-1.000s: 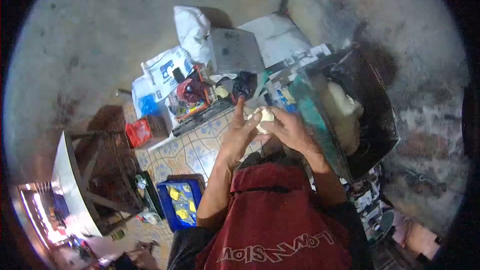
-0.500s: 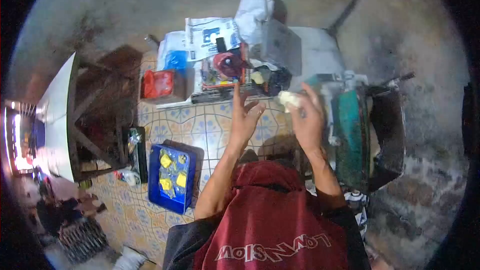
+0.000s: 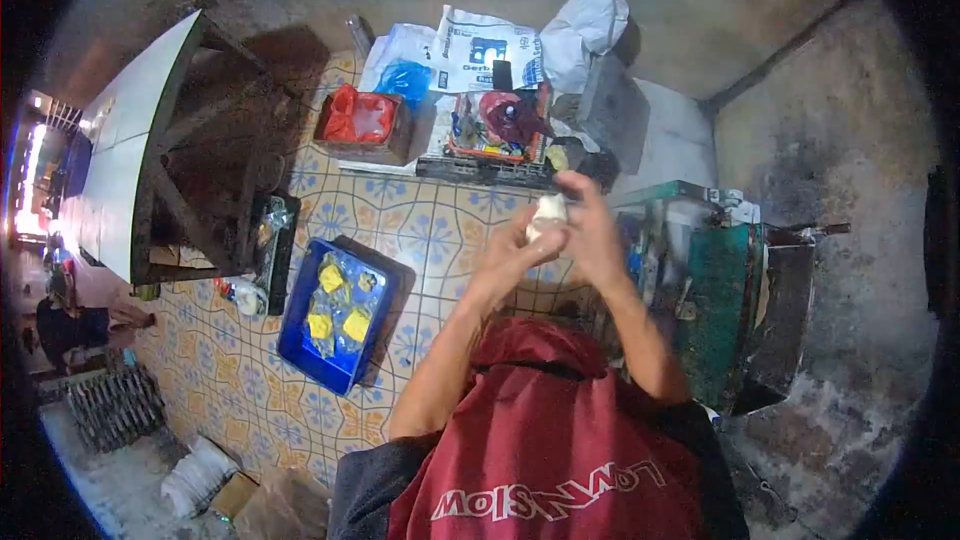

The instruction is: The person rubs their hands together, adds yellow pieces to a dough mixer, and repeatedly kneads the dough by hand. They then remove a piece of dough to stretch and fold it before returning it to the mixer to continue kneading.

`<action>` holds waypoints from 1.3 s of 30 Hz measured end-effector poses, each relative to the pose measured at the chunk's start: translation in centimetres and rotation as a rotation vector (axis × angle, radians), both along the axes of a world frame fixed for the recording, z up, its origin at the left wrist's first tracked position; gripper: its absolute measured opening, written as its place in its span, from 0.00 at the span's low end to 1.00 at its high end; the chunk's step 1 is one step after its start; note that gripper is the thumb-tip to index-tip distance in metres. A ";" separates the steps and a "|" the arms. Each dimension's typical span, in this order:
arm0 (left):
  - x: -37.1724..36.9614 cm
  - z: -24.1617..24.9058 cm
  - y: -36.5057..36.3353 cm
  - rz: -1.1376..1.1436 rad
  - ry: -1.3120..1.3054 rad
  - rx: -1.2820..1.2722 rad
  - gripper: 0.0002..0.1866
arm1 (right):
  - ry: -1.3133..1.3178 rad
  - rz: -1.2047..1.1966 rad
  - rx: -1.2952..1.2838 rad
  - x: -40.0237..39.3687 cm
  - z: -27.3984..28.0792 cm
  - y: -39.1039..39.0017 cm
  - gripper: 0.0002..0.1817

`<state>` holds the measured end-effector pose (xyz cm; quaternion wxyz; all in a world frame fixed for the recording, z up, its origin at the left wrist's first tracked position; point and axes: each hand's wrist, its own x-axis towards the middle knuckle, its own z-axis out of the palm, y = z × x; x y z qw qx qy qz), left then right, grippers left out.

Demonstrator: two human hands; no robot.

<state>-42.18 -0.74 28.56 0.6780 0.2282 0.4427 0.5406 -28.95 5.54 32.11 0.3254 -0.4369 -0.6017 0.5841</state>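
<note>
A pale cream-coloured lump (image 3: pixel 548 210) is held up in front of my chest, between my two hands. My left hand (image 3: pixel 515 258) closes on its lower left side, thumb across the bottom. From the right, my right hand (image 3: pixel 598 238) curls about the same lump, with its upper fingers slightly blurred and raised near the top. What the lump is made of does not show. Beyond the hands, a tray of small items (image 3: pixel 465 145) holds a dark red cloth bundle (image 3: pixel 510 118).
A blue tray (image 3: pixel 288 345) with yellow blocks and clear plastic stands on the tiled floor (image 3: pixel 420 310) at left. Behind are a box with a red bag (image 3: pixel 360 115), a printed white sack (image 3: pixel 490 40) and a grey box (image 3: pixel 605 110). A green machine (image 3: pixel 712 290) stands right; a white-topped table (image 3: pixel 135 160), left.
My left hand, earlier spread out and reaching forward, has come in to the lump. My right hand has brought the lump leftward to it. The head view has shifted.
</note>
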 end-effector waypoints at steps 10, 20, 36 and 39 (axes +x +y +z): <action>0.5 0.2 -0.1 0.500 0.104 0.071 0.16 | 0.084 0.024 -0.374 2.7 0.2 1.5 0.38; 8.1 -2.0 1.7 0.363 0.343 0.166 0.18 | 0.705 -0.039 -0.374 3.3 0.0 1.0 0.45; 3.7 1.7 1.4 0.329 0.009 -0.110 0.18 | 0.543 -0.095 0.008 6.7 1.3 3.4 0.53; 4.0 1.8 1.3 0.210 -0.132 -0.094 0.35 | 0.123 0.163 0.452 7.4 -0.4 4.3 0.49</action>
